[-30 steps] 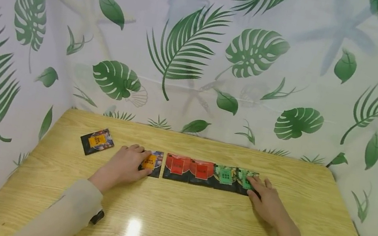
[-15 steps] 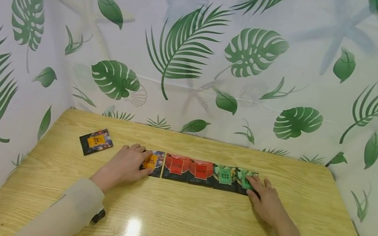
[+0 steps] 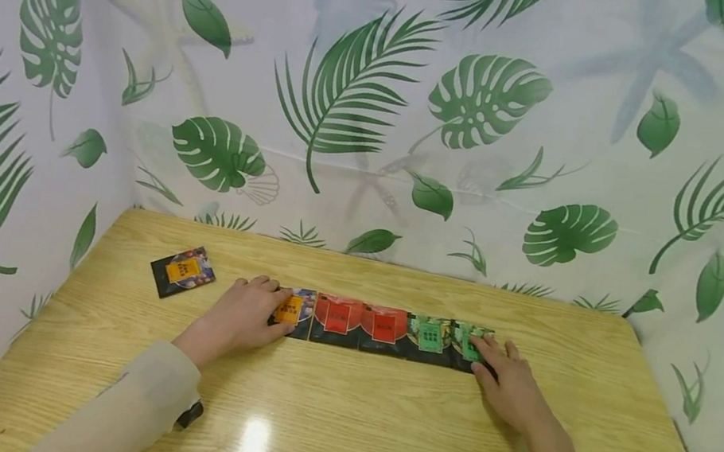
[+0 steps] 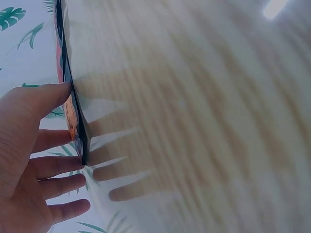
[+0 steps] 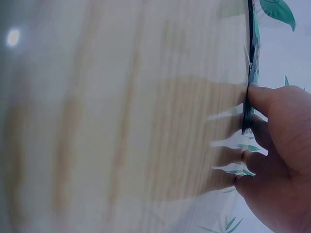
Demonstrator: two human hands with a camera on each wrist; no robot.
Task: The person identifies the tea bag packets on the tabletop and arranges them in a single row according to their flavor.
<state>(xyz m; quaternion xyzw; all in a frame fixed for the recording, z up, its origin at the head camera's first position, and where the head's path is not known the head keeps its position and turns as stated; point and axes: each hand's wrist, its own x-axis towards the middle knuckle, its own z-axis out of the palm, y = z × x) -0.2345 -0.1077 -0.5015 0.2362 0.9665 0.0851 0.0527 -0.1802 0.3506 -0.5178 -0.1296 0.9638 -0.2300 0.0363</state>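
Note:
Five small flat packets would be too exact to count fully, so several black-bottomed packets lie in a side-by-side row. At its left end is an orange-labelled packet, with my left hand resting fingertips and thumb on it. Two red packets, the left red packet and the right red packet, lie in the middle. To their right comes a green-labelled packet. My right hand touches the end green packet with its fingertips, partly covering it. Both wrist views show fingers stretched out along the packets' edges.
Another orange-labelled packet lies apart and tilted near the left back of the wooden table. A leaf-printed cloth rises behind and at both sides.
The left hand has slid its orange-labelled packet slightly right, and the gap to the left red packet has closed. The right hand stays about where it was.

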